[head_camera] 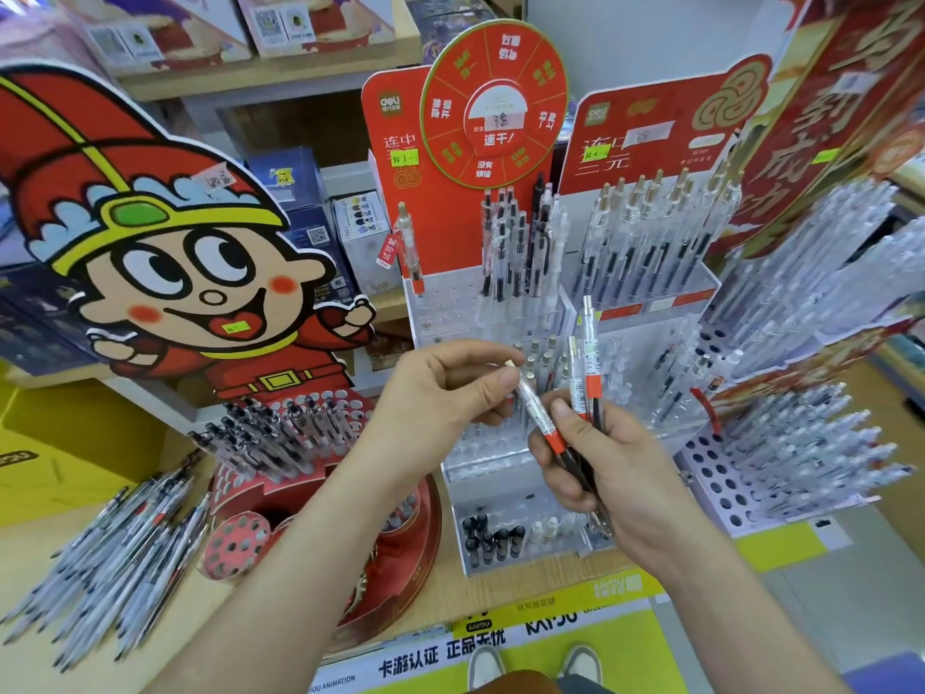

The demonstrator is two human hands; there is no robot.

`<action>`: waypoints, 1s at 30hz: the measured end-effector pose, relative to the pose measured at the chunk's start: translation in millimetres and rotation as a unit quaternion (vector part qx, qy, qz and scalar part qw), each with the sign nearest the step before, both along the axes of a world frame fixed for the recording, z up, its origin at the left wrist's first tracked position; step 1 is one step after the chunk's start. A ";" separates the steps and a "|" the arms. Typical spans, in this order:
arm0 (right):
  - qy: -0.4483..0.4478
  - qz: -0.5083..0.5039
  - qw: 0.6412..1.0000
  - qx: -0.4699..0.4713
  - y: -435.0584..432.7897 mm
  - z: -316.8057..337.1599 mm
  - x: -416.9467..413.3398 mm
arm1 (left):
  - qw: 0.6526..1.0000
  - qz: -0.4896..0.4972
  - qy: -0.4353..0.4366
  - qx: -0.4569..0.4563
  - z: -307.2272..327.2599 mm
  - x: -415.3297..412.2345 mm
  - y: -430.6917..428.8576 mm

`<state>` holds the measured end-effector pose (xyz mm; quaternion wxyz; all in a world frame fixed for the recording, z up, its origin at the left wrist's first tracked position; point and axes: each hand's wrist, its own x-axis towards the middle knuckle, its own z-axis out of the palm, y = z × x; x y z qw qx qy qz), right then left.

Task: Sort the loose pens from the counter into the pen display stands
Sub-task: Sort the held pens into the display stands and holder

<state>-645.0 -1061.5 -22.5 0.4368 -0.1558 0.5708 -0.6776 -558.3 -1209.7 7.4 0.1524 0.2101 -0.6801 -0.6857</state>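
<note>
My right hand (pixel 605 463) grips a small bunch of clear pens (pixel 583 373) with red bands and black grips, their tops pointing up. My left hand (pixel 450 383) pinches the top end of one of these pens (pixel 533 408), which slants down into the right hand's bunch. Both hands hover in front of a white tiered pen display stand (pixel 500 313) with many open holes and several pens standing in its back rows. A pile of loose pens (pixel 115 558) lies on the counter at the lower left.
A red round stand (pixel 300 428) with pens sits left of my arms, under a cartoon cardboard figure (pixel 175 242). A second white stand (pixel 650 232) and racks full of clear pens (pixel 811 443) fill the right. Red sign boards rise behind the stands.
</note>
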 end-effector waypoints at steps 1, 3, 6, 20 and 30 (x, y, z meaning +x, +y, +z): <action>0.000 0.003 1.000 0.002 0.6 -0.3 0.6 | 1.000 -0.005 0.005 0.010 -0.3 0.6 -0.2; -0.005 0.009 1.000 0.003 1.9 -1.4 1.6 | 0.999 -0.035 0.013 0.024 -0.4 1.8 -1.0; -0.007 0.017 1.000 0.008 2.2 -1.7 3.6 | 0.998 -0.059 0.024 0.019 1.9 1.9 2.4; -0.031 -0.077 0.996 0.023 35.9 -5.2 -41.9 | 0.952 0.188 0.036 -0.237 2.4 -9.1 -16.4; -0.042 -0.069 0.997 0.005 39.3 -6.0 -41.5 | 0.931 0.124 0.010 -0.343 -27.6 -21.0 -5.0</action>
